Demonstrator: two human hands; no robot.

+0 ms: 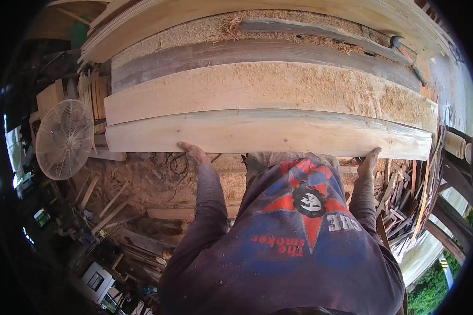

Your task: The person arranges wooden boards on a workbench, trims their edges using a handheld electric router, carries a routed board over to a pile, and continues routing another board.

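Near board [268, 134]: a long pale plank with a few small knots, lying crosswise in front of the person's waist; its far edge meets or slightly overlaps the next board, and what supports it from below is hidden.
Left hand [195, 153]: at the near edge, left of the plank's middle; its fingers [183, 145] are closed on the edge, one digit or more showing on the upper face, the rest out of sight beneath.
Right hand [370, 161]: at the same edge, toward the right end; its fingers hold the edge too, with little gap, though how far they reach underneath I cannot tell.
Second board [236, 89]: pale, just beyond the first and roughly parallel, sprinkled with shavings, most thickly toward the right.
Tabletop [252, 54]: grey planking showing past the second board, with a band of sawdust behind it.
Weathered strip [320, 30]: a narrow grey length lying along that sawdust.
Hammer [409, 59]: reddish handle, dark grip, at the strip's right end.
Board stack [142, 26]: long pale pieces along the far side.
Fan [65, 139]: round wire cage, left of the boards.
Floor [231, 181]: sawdust below the near edge, a dark cable [177, 167] near the left hand.
Wood scraps [397, 197]: heaped at right.
Shirt [299, 241]: dark, with a red star print.
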